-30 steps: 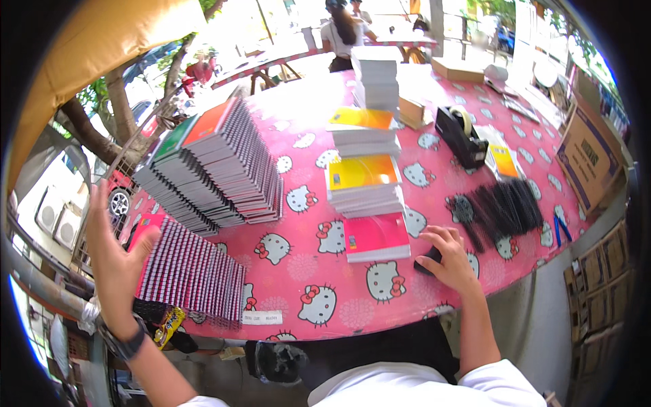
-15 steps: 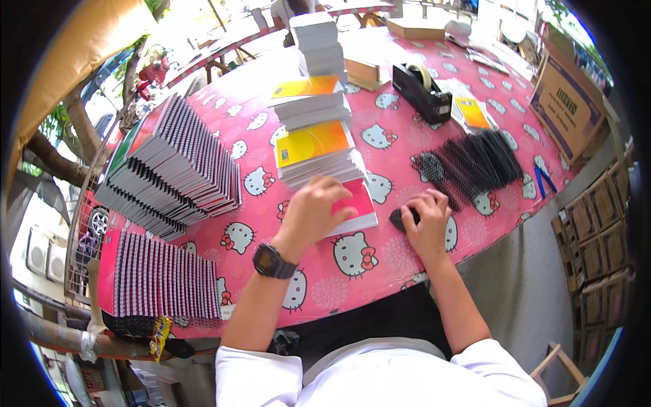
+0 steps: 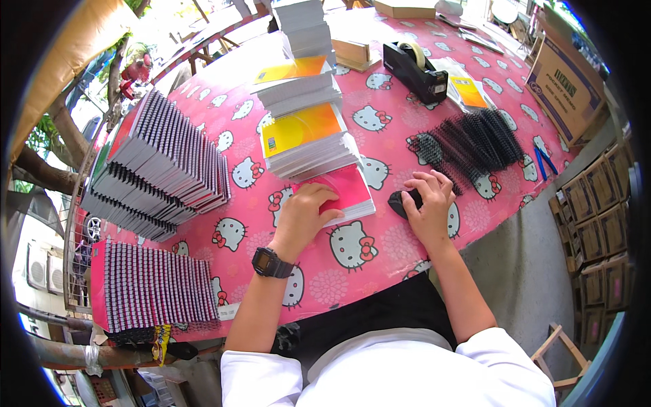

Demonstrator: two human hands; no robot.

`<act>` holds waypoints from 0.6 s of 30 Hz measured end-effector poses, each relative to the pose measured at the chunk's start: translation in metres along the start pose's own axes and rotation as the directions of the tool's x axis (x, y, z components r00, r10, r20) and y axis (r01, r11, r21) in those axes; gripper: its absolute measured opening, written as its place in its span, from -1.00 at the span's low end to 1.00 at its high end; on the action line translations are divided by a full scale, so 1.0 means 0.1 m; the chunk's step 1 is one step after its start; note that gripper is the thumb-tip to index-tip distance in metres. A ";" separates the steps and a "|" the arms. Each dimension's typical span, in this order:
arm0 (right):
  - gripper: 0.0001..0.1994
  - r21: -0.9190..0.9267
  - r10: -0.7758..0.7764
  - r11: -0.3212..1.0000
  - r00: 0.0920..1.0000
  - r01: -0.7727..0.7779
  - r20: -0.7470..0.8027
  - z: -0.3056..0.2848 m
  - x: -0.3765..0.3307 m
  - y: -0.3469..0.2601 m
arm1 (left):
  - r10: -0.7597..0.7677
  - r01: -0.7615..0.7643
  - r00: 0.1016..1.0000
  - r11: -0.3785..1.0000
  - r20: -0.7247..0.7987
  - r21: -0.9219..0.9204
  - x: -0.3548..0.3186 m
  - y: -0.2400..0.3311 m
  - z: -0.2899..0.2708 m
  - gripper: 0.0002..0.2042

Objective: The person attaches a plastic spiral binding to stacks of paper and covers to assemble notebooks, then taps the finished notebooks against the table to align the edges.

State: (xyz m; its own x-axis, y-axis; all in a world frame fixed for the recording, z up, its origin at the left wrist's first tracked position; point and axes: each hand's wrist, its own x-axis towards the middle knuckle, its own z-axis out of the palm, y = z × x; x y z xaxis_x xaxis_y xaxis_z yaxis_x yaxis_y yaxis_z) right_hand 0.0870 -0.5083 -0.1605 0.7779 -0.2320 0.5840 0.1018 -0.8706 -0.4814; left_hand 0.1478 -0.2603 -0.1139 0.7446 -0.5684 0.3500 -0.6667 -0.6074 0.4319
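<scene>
A small pad of loose sheets with a red-pink cover (image 3: 349,184) lies in front of me. My left hand (image 3: 305,211), with a black watch on the wrist, curls its fingers and thumb at the pad's left and near edges. My right hand (image 3: 430,207) rests to the right of the pad. Its thumb and forefinger are around a small black object (image 3: 395,202), whose kind I cannot make out. Behind the pad stands a stack of sheets with a yellow-orange cover (image 3: 302,129). Black binding coils (image 3: 485,142) lie beyond my right hand.
Spiral notebooks stand in a tall pile (image 3: 169,152) and a lower pile (image 3: 152,281) at left. A black tape dispenser (image 3: 413,74) sits farther back. Blue-handled pliers (image 3: 542,161) and a cardboard box (image 3: 566,88) are at right. Taller paper stacks (image 3: 302,41) rise behind.
My left hand has come down from above the red-covered pad onto its left edge. My right hand has stayed beside the black object, its fingers shifting slightly. The view has tilted a little.
</scene>
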 end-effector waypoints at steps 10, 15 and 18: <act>-0.85 -0.017 -0.033 0.999 0.999 0.033 0.005 0.01 0.01 0.01 | 0.130 -0.122 0.991 0.981 -0.041 0.151 -0.01 0.03 0.05 -0.77; -0.85 -0.015 -0.039 0.999 0.999 0.039 -0.002 0.01 0.01 0.02 | 0.138 -0.127 0.990 0.965 -0.030 0.229 -0.03 0.10 0.05 -0.79; -0.85 -0.014 -0.042 0.999 0.999 0.042 0.004 0.01 0.01 0.01 | 0.153 -0.128 0.986 0.954 -0.073 0.272 -0.05 0.08 0.12 -0.81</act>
State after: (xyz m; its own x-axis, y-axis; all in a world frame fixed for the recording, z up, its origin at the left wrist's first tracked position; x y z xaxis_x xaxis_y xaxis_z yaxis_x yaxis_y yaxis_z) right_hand 0.0884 -0.5094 -0.1607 0.7757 -0.1937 0.6007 0.1254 -0.8855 -0.4475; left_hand 0.1386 -0.2691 -0.1220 0.6342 -0.6127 0.4716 -0.7401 -0.6576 0.1410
